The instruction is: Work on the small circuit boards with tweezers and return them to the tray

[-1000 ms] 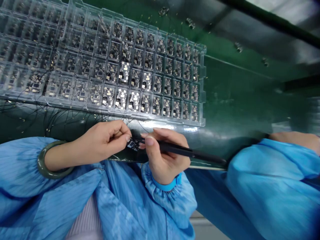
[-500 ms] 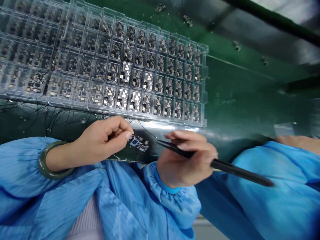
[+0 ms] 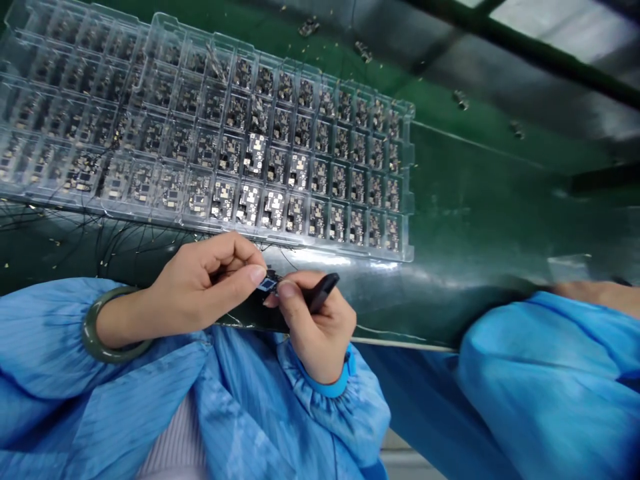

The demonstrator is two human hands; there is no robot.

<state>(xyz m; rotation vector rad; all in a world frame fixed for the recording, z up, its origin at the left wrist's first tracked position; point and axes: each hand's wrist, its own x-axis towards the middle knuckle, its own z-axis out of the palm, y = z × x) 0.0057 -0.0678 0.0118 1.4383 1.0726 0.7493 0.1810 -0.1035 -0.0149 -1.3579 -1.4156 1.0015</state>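
My left hand (image 3: 215, 283) pinches one end of a small circuit board (image 3: 267, 283) between thumb and forefinger, just above the front edge of the bench. From the other side, my right hand (image 3: 317, 317) brings its thumb and fingertips to the board's right end, seemingly touching it. Black tweezers (image 3: 324, 293) are tucked in the same right hand, one end pointing up and to the right; the rest is hidden by the fingers. Much of the board is covered by both hands.
Clear plastic trays (image 3: 300, 237) full of circuit boards lie behind my hands. Thin black wires (image 3: 110, 243) spread along their front edge. Several loose small parts (image 3: 364, 52) rest on the green mat (image 3: 460, 193). A co-worker's blue sleeve (image 3: 540, 360) is at right.
My right hand has moved left to the board and turned, so the tweezers now point up and away from it. My left hand still grips the board. The view has shifted slightly.
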